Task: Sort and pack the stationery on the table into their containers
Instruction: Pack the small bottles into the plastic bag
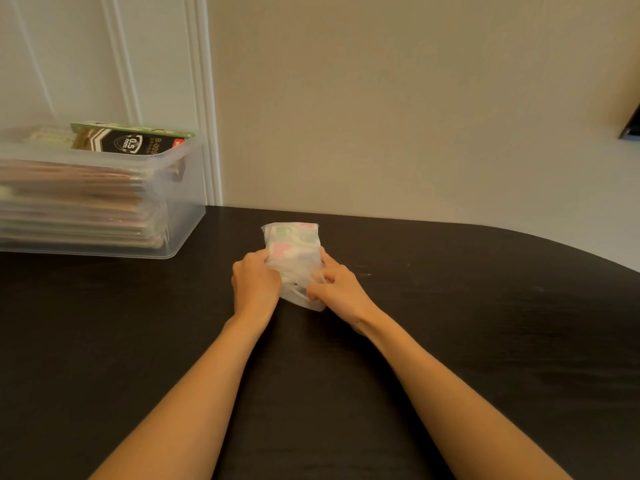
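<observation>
A small translucent plastic bag [292,245] with pale pink and green shapes showing through lies on the dark table [450,323] near its far edge. My left hand [255,284] grips the bag's left side. My right hand [334,284] pinches its near, open end on the right. A clear plastic bin [166,216] stands at the far left, filled with stacked flat stationery packs. A green and black refill pack [133,140] marked 0.5 mm sticks up above its rim.
The table's far edge meets a beige wall and curves away on the right. White door trim [204,98] rises behind the bin. A dark object [632,128] shows at the right border.
</observation>
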### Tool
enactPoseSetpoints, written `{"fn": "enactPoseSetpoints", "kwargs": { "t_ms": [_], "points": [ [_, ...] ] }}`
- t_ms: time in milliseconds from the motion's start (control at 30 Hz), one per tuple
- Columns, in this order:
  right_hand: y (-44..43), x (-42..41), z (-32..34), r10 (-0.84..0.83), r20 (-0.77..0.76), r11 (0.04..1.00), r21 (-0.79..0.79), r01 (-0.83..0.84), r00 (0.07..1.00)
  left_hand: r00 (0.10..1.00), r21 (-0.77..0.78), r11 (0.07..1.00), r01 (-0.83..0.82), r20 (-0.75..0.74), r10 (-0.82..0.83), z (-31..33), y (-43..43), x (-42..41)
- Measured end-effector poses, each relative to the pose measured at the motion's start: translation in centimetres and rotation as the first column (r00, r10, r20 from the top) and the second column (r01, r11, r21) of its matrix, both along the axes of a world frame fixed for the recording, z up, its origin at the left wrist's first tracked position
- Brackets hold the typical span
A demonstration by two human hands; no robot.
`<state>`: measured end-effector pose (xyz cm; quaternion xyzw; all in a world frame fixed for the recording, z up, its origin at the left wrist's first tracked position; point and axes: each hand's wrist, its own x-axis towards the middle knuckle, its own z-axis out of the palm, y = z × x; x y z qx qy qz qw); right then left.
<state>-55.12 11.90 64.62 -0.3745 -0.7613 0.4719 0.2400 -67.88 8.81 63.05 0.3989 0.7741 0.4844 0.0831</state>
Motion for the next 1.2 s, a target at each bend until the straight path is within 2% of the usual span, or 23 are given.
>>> {"fn": "enactPoseSetpoints", "kwargs": {
  "t_ms": [133, 333, 433, 633, 767, 1033, 1100, 1200],
  "points": [
    [0.1, 0.2, 0.0, -0.034, -0.049, 0.998, 0.050, 0.036, 0.998, 0.999, -0.018, 0.999, 0.034, 0.028, -0.033, -0.1, 0.4, -0.5],
    [-1.1, 1.0, 0.4, -0.104, -0.082, 0.980, 0.161, 0.116, 0.991, 0.974, -0.079, 0.972, 0.220, 0.066, -0.216, 0.8, -1.2, -0.2],
    [-1.2, 1.0, -0.4, -0.080, -0.062, 0.971, 0.219, 0.091, 0.995, 0.987, -0.098, 0.982, 0.158, 0.009, -0.158, 0.5, -1.4, -0.5],
    [0.5, 0.8, -2.0, -0.026, 0.139, 0.964, 0.265, -0.012, 0.990, 0.980, -0.171, 0.984, 0.042, -0.187, -0.074, 0.2, -1.0, 0.0],
    [1.2, 0.8, -2.3, -0.005, 0.188, 0.964, 0.263, -0.045, 0.982, 0.980, -0.191, 0.981, 0.018, -0.190, -0.055, 0.2, -0.4, 0.0],
    [0.6, 0.9, -1.7, 0.008, 0.181, 0.971, 0.235, -0.052, 0.983, 0.981, -0.189, 0.982, 0.001, -0.188, -0.038, 0.4, -0.2, 0.3],
    [0.2, 1.1, -1.6, -0.025, 0.155, 0.967, 0.255, -0.016, 0.988, 0.982, -0.196, 0.980, 0.023, -0.179, -0.058, 0.2, -0.3, 0.2],
    [-0.8, 1.4, -1.3, -0.198, 0.036, 0.945, 0.273, 0.180, 0.980, 0.986, -0.168, 0.984, 0.067, -0.141, -0.091, 0.1, -0.8, 0.3]
  ]
}}
